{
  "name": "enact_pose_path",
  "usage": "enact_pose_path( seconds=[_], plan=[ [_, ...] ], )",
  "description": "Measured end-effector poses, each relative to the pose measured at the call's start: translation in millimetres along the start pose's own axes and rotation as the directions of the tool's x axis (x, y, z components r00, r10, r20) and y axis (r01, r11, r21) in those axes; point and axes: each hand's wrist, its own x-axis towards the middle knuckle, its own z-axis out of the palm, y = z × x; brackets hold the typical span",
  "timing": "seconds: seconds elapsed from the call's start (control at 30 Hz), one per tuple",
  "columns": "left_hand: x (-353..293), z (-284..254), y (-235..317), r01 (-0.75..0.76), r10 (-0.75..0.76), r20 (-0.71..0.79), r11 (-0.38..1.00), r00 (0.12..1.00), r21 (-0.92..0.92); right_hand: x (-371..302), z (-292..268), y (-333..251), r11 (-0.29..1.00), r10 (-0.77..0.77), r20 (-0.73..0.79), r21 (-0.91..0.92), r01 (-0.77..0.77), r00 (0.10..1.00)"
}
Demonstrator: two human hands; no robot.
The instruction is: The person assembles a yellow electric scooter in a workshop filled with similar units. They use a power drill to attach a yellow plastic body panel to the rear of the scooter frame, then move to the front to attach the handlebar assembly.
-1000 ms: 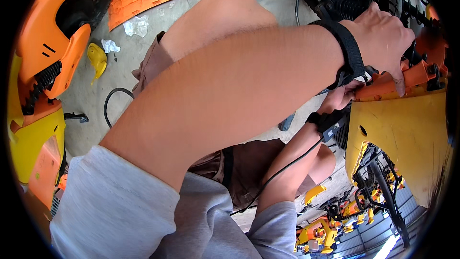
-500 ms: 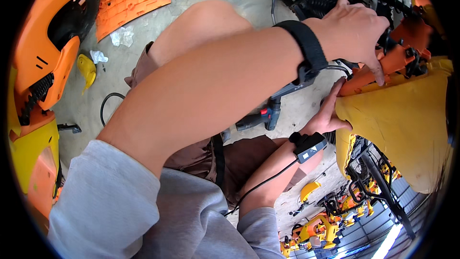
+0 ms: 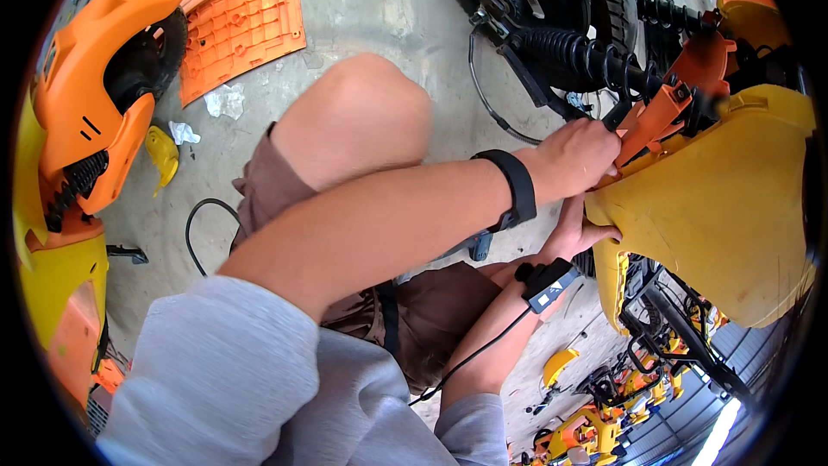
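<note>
My left hand [image 3: 573,155] is closed in a loose fist at the upper left edge of a large scratched yellow body panel [image 3: 716,207]. A short black piece [image 3: 617,115] shows just above its knuckles; what the fingers hold is hidden. Beside it, an orange plastic part [image 3: 651,125] runs along the panel's top edge. Just below, my right hand [image 3: 565,231] grips the panel's left edge, its thumb over the yellow face and its other fingers partly hidden by my left hand. Both wrists wear black straps, the right one with a small black box [image 3: 548,283].
A black wheel [image 3: 552,17] with a coil spring shock [image 3: 573,52] stands beyond my hands. A partly hidden power drill [image 3: 481,247] lies on the floor below my left forearm. At left are an orange-and-yellow vehicle [image 3: 112,121] and an orange ribbed panel [image 3: 246,26].
My left hand has come down and left from above the orange part, and its spread fingers have closed. My right hand stays at the panel edge. More of the wheel and shock now shows.
</note>
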Motion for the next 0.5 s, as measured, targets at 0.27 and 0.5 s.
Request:
enact_pose_path(
  seconds=[0.27,0.5],
  plan=[
    [6.9,13.5,-21.4,-0.153,0.157,-0.034,0.984,0.987,0.088,-7.0,8.2,11.1,0.991,0.035,-0.055,0.134,-0.027,0.998],
    [10.7,26.8,-25.9,-0.244,0.249,-0.087,0.968,0.965,0.065,-16.8,12.5,1.0,1.0,-0.018,-0.07,-0.022,0.017,0.997]
  ],
)
